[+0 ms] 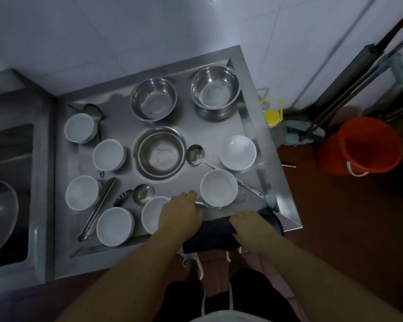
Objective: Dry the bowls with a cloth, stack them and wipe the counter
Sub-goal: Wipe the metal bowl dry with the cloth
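Where steel counter meets white tiled wall, white bowls and steel bowls sit scattered, ladles between. Sink left; red bucket on floor right. No writing legible. Left hand touches bowl rim, grip unclear; right hand flat on dark cloth at front edge.

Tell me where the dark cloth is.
The dark cloth lies on the counter's near edge, under both hands, just below the nearest white bowl.

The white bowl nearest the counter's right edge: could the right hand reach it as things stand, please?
Probably yes. The right hand rests on the dark cloth at the front edge, and the white bowl sits beyond it, with only another white bowl and a ladle handle nearby.
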`<control>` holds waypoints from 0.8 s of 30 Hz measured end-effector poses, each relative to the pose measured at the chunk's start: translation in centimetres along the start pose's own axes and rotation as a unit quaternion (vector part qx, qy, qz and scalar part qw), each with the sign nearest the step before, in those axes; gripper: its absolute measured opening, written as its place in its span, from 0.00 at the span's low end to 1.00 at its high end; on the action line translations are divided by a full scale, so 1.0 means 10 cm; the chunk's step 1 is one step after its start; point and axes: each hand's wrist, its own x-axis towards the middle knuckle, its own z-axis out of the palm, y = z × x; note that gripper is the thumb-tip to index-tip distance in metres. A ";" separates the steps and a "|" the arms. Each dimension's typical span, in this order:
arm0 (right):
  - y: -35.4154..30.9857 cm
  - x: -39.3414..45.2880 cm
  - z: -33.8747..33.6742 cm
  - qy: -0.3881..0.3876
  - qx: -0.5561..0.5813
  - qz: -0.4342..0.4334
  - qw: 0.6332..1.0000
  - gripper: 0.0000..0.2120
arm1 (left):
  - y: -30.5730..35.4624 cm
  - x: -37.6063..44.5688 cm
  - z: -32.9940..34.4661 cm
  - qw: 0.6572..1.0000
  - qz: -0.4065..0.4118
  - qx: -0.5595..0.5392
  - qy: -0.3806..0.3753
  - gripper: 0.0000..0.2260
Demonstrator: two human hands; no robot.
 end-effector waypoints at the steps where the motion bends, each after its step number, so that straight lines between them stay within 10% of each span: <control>1: 0.02 -0.03 -0.03 -0.020 0.058 -0.003 0.998 0.12 | 0.02 0.02 -0.03 1.000 -0.008 -0.007 -0.003 0.19; 13: 0.44 -0.55 -1.11 -0.028 0.524 0.076 0.848 0.06 | 0.21 0.42 -0.72 0.998 -0.033 -0.059 0.017 0.22; 24: 0.78 -0.22 -1.85 0.209 0.655 0.112 0.717 0.04 | 0.15 1.25 -1.08 0.996 -0.021 -0.082 0.001 0.20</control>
